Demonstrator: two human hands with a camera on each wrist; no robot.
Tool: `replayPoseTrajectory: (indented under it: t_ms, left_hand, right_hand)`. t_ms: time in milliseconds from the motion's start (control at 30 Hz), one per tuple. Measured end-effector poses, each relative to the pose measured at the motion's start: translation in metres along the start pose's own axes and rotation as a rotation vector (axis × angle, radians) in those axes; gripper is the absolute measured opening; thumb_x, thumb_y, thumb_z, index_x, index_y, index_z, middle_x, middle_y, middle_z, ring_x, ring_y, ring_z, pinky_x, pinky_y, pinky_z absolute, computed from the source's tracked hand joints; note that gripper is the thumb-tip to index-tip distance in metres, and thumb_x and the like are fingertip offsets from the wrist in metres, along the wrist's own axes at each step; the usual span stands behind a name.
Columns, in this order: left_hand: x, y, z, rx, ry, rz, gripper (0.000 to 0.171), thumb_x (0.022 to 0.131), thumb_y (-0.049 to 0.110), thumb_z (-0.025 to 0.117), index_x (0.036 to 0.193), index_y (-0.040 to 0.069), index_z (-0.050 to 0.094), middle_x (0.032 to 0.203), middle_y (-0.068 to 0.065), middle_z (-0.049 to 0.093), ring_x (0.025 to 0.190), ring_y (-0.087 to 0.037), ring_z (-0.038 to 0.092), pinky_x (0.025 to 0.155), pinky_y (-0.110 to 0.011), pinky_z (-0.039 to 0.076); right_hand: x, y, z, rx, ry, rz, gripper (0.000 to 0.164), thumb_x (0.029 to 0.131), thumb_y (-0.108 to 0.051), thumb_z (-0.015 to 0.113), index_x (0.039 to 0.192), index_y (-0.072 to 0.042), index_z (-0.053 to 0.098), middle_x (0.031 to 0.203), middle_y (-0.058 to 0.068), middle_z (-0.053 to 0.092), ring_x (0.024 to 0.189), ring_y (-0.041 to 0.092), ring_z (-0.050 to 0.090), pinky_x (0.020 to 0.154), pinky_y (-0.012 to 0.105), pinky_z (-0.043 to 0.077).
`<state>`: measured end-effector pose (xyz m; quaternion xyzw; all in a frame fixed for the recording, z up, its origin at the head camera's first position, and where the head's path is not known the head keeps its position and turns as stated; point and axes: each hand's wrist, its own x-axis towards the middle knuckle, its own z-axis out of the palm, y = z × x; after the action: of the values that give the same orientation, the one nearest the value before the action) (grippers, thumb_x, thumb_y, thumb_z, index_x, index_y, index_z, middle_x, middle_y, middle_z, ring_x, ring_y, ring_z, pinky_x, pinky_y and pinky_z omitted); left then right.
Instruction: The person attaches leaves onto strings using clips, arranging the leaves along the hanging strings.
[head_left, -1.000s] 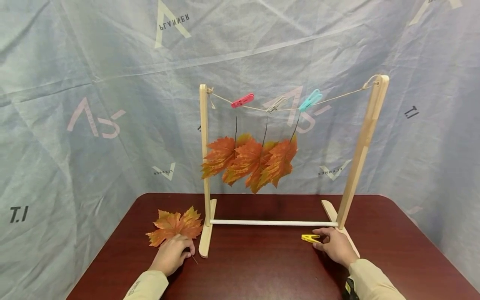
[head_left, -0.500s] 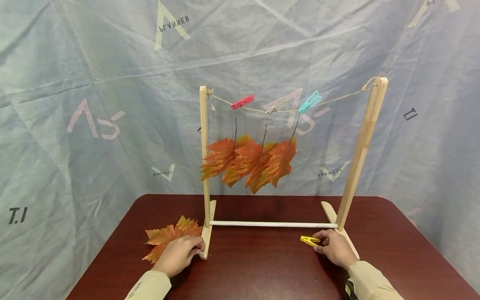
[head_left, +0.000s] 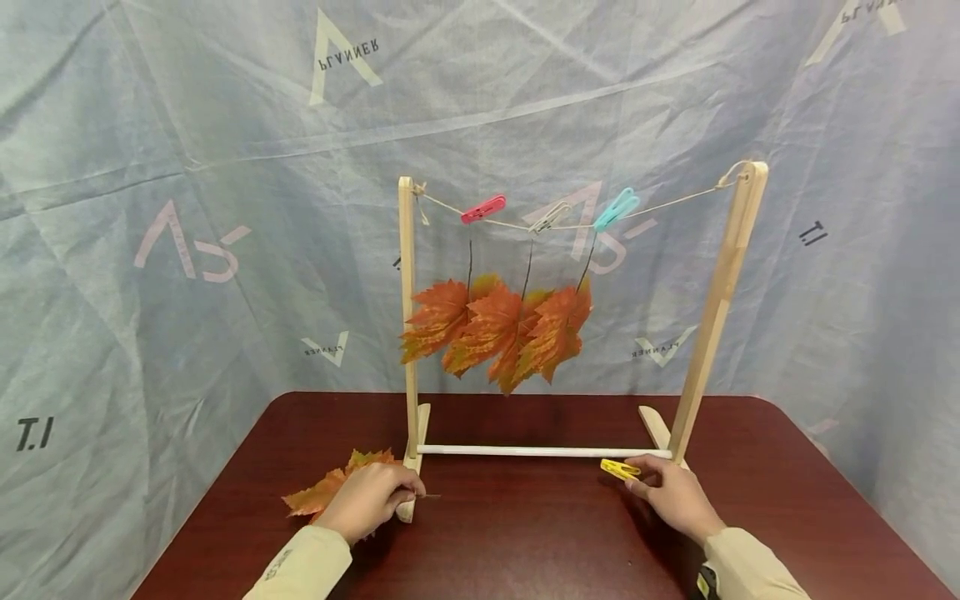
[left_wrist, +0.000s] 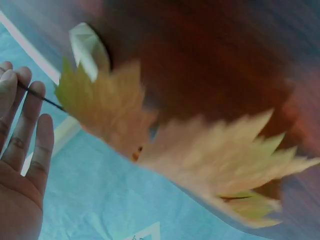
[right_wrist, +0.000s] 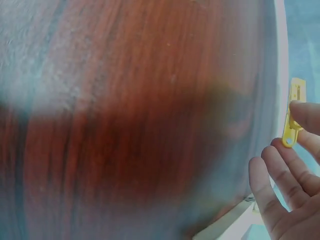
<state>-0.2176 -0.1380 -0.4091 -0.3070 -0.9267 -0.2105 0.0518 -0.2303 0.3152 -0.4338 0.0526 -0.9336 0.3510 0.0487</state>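
My left hand [head_left: 372,502] pinches the thin dark stem [left_wrist: 47,101] of an orange artificial maple leaf [left_wrist: 185,155]. In the head view that leaf lies partly hidden behind the hand, beside the left foot of the wooden stand. Between thumb and fingers my right hand [head_left: 678,497] pinches a yellow clothespin [head_left: 619,469], close to the stand's right post. On the stand's string, a red clothespin [head_left: 483,208], a whitish clothespin [head_left: 550,217] and a blue clothespin [head_left: 617,209] sit in a row. Below them, orange leaves [head_left: 491,329] hang by their stems.
The wooden stand has a left post [head_left: 409,317], a right post [head_left: 718,312] and a white crossbar [head_left: 540,451] low between them. It stands on a dark red table [head_left: 517,533]. A grey printed cloth [head_left: 225,350] hangs behind.
The left hand has moved right and lifted the leaf by its stem, turning it. The right hand has raised the yellow clothespin slightly. The leaves on the string look unchanged.
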Motion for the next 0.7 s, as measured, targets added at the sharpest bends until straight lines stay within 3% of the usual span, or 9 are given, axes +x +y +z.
replayPoseTrajectory:
  t_ms: [233,433,700]
  left_hand:
    - [0.007,0.009,-0.010,-0.077,-0.090,-0.026,0.009,0.093,0.006,0.073,0.098,0.012,0.077,0.086,0.006,0.072,0.074,-0.002,0.063,0.064,-0.026,0.052]
    - [0.010,0.017,-0.016,-0.085,-0.072,-0.045,0.009,0.091,0.006,0.075,0.095,0.013,0.077,0.081,0.009,0.070,0.071,-0.002,0.062,0.062,-0.025,0.050]
    - [0.016,0.026,-0.024,-0.164,-0.078,-0.114,0.008,0.093,0.008,0.073,0.096,0.014,0.076,0.079,0.008,0.068,0.071,-0.009,0.062,0.060,-0.026,0.049]
  right_hand:
    - [-0.001,-0.008,-0.011,0.084,-0.009,0.048,0.038,0.094,-0.017,0.074,0.127,0.001,0.066,0.105,0.009,0.069,0.088,0.020,0.067,0.070,0.032,0.051]
    - [-0.001,-0.016,-0.020,0.143,-0.010,0.078,0.038,0.094,-0.022,0.074,0.124,0.001,0.065,0.106,0.010,0.069,0.093,0.022,0.066,0.072,0.034,0.053]
    - [-0.003,-0.027,-0.025,0.182,0.030,0.004,0.038,0.095,-0.021,0.074,0.126,-0.001,0.066,0.110,0.013,0.071,0.095,0.022,0.067,0.068,0.029,0.054]
